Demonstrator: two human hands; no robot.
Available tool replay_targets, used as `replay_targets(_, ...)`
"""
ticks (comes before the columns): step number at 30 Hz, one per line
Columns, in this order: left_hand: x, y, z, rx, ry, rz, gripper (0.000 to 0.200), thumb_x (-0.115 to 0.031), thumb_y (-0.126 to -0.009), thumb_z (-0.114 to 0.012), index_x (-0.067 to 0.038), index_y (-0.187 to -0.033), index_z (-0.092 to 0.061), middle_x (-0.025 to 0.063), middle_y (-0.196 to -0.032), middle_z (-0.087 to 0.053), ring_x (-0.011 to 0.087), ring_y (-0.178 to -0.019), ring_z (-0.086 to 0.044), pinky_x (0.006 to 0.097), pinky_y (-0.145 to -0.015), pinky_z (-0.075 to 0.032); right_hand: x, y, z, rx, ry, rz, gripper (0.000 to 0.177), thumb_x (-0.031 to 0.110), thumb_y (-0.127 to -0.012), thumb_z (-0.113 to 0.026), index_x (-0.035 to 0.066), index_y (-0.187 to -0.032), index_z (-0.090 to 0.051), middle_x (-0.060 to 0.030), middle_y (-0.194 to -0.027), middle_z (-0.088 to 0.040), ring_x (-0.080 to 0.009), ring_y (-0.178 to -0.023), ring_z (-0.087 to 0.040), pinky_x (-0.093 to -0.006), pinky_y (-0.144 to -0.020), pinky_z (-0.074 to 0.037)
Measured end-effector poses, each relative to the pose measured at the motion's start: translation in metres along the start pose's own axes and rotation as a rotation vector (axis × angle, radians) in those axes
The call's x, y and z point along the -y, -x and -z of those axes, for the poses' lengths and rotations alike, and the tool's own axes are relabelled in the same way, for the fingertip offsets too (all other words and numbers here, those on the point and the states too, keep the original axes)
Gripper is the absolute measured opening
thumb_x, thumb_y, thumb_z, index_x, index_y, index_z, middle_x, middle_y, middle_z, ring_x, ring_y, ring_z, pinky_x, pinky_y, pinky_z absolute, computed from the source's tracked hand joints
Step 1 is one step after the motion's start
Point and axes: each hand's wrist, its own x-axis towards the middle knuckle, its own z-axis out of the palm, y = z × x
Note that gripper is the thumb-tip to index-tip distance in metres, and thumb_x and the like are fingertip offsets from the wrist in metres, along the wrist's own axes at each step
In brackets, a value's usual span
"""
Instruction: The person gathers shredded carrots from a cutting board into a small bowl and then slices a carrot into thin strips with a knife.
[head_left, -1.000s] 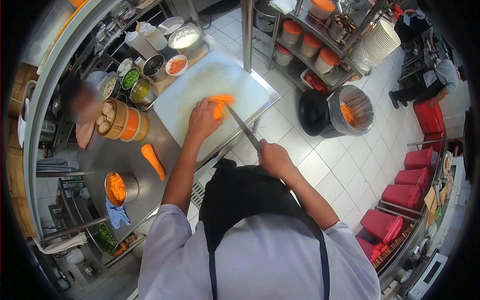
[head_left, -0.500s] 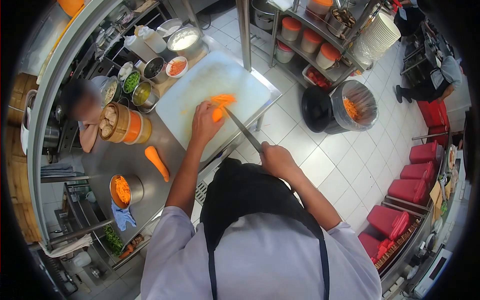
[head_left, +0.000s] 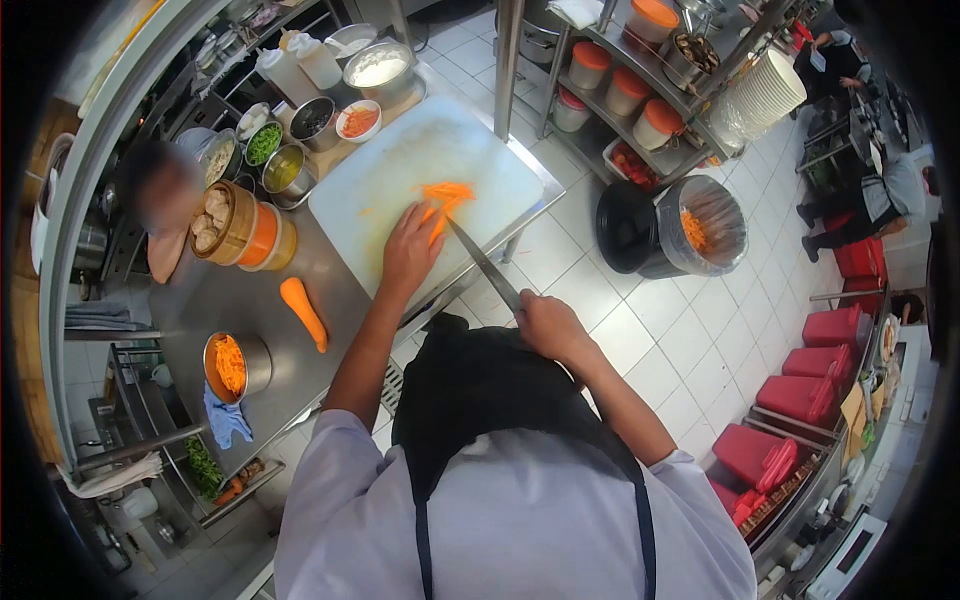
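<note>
My left hand [head_left: 408, 250] is closed on a carrot piece [head_left: 438, 230] on the white cutting board [head_left: 375, 165], its fingers covering part of it. In my right hand [head_left: 550, 325] is the handle of a knife [head_left: 484, 266]; its blade slants up and left, with the tip beside the carrot piece. Thin carrot strips [head_left: 448, 191] lie in a small heap just beyond. A whole peeled carrot [head_left: 303, 313] rests on the steel table [head_left: 195, 300], left of my left forearm. Near it stands a metal pot [head_left: 258, 366] with more carrot strips inside.
Stacked bamboo steamers [head_left: 232, 218] hold dumplings, with a person's arm [head_left: 166, 255] beside them. Bowls and a squeeze bottle [head_left: 318, 62] line the board's far left. A lined bin [head_left: 715, 225] stands on the floor at right, near a shelf of orange-lidded tubs [head_left: 628, 90].
My left fingers now cover more of the carrot piece, which is turned a little. The knife stays close beside it. The whole view has shifted slightly.
</note>
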Motion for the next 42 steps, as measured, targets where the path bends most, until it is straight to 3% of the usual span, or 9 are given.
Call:
replay_targets(9, 0.030, -0.002, 0.017, 0.098, 0.111, -0.140, 0.039, -0.011, -0.090, -0.076, -0.003, -0.128, -0.071, 0.0140, -0.142, -0.064, 0.0325, -0.135, -0.058, 0.0426, -0.112, -0.049, 0.009, -0.013, -0.007, -0.091, 0.067, -0.020, 0.015, 0.009, -0.092, -0.058, -0.004, -0.099, -0.058, -0.0274, -0.075, -0.070, -0.0463, -0.073, -0.072, -0.0565, -0.068, -0.058)
replay_targets(18, 0.019, 0.004, 0.005, 0.029, 0.000, -0.005, 0.044, -0.018, -0.092, -0.076, -0.001, -0.133, -0.069, 0.0146, -0.147, -0.062, 0.0327, -0.139, -0.056, 0.0420, -0.116, -0.047, 0.014, -0.020, -0.019, -0.103, 0.179, 0.079, 0.015, 0.005, -0.087, -0.058, -0.003, -0.100, -0.057, -0.0259, -0.074, -0.071, -0.0435, -0.070, -0.073, -0.0531, -0.065, -0.059)
replay_targets(24, 0.006, 0.001, 0.037, 0.102, 0.118, 0.025, 0.067, -0.026, -0.093, -0.076, -0.004, -0.152, -0.052, 0.0172, -0.159, -0.051, 0.0360, -0.146, -0.048, 0.0457, -0.122, -0.039, 0.011, -0.018, -0.016, -0.096, 0.187, 0.097, 0.018, 0.007, -0.087, -0.058, -0.004, -0.102, -0.058, -0.0265, -0.076, -0.071, -0.0441, -0.072, -0.073, -0.0537, -0.067, -0.059)
replay_targets(27, 0.020, 0.014, 0.045, 0.036, 0.143, 0.099, 0.070, -0.029, -0.095, -0.074, -0.007, -0.156, -0.047, 0.0172, -0.162, -0.045, 0.0375, -0.147, -0.045, 0.0475, -0.123, -0.037, 0.009, -0.015, -0.013, -0.078, 0.175, 0.086, 0.022, 0.007, -0.088, -0.057, -0.005, -0.106, -0.059, -0.0273, -0.078, -0.072, -0.0452, -0.073, -0.073, -0.0543, -0.068, -0.059)
replay_targets(34, 0.015, 0.049, 0.037, 0.069, 0.025, 0.116, 0.055, -0.021, -0.103, -0.062, -0.007, -0.155, -0.050, 0.0153, -0.165, -0.042, 0.0370, -0.146, -0.046, 0.0463, -0.122, -0.038, -0.003, -0.016, -0.016, -0.063, 0.164, 0.097, 0.024, 0.006, -0.088, -0.055, -0.006, -0.109, -0.060, -0.0284, -0.081, -0.072, -0.0456, -0.076, -0.074, -0.0549, -0.070, -0.059)
replay_targets(36, 0.014, 0.052, 0.033, 0.081, 0.038, 0.132, 0.053, -0.019, -0.105, -0.059, -0.007, -0.155, -0.050, 0.0149, -0.165, -0.042, 0.0369, -0.147, -0.046, 0.0455, -0.122, -0.038, -0.007, -0.016, -0.019, -0.103, 0.146, 0.124, 0.018, 0.010, -0.093, -0.057, -0.004, -0.103, -0.058, -0.0275, -0.077, -0.071, -0.0469, -0.074, -0.072, -0.0573, -0.069, -0.057)
replay_targets(42, 0.019, 0.052, 0.036, 0.087, 0.072, 0.109, 0.054, -0.021, -0.105, -0.060, -0.004, -0.155, -0.049, 0.0166, -0.166, -0.040, 0.0386, -0.147, -0.045, 0.0454, -0.123, -0.037, -0.008, -0.020, -0.016, -0.079, 0.163, 0.127, 0.016, 0.010, -0.092, -0.057, -0.003, -0.101, -0.058, -0.0277, -0.075, -0.070, -0.0471, -0.072, -0.071, -0.0576, -0.068, -0.057)
